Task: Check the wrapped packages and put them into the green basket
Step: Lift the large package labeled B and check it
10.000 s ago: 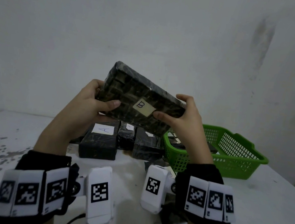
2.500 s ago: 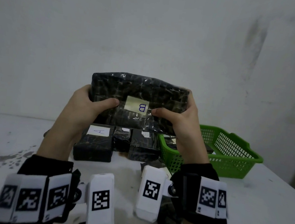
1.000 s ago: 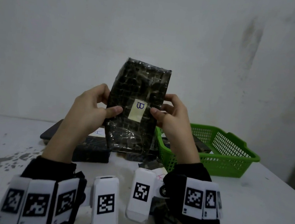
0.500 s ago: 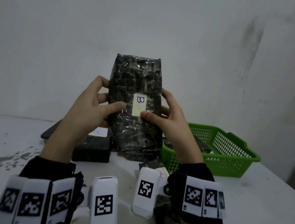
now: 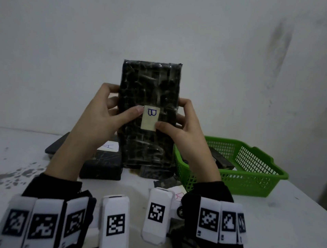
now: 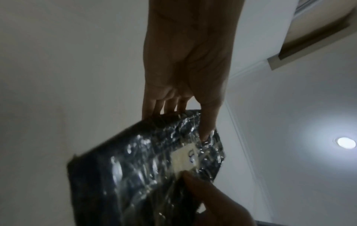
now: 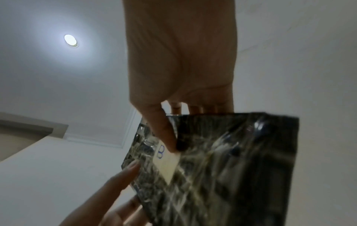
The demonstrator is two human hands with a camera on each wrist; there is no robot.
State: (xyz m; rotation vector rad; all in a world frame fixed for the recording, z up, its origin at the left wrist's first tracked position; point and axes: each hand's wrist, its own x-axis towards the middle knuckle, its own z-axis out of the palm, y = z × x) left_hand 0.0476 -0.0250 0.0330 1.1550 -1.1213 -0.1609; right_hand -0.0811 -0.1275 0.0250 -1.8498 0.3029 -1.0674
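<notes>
White table [image 5: 289, 232], grey speckles on its left part. Left hand [image 5: 99, 120] raised above it, gripping the left edge of the held package [image 5: 150, 93]: thumb pressed on the front just left of the label [image 5: 150, 118], other fingers curled behind. In the left wrist view the thumb [image 6: 207, 122] lies on the shiny wrap and the fingers wrap the far side. Held package is dark, plastic-wrapped, upright on its short end, in the air in front of the wall, above the packages on the table. Label is pale, with a blue "B" written sideways. Below and left of it, a dark package with a white "A" label [image 5: 102, 163] lies on the table; a flat dark item [image 5: 56, 147] sits behind it, can't tell what. Right hand [image 5: 186, 132] grips the right edge, thumb tip at the label's lower right corner, fingers curled behind; right wrist view shows the same pinch [image 7: 166, 134]. Further right, green basket [image 5: 254, 182] stands on the table, apart from the held package, with at least one dark package [image 5: 219, 159] inside.
</notes>
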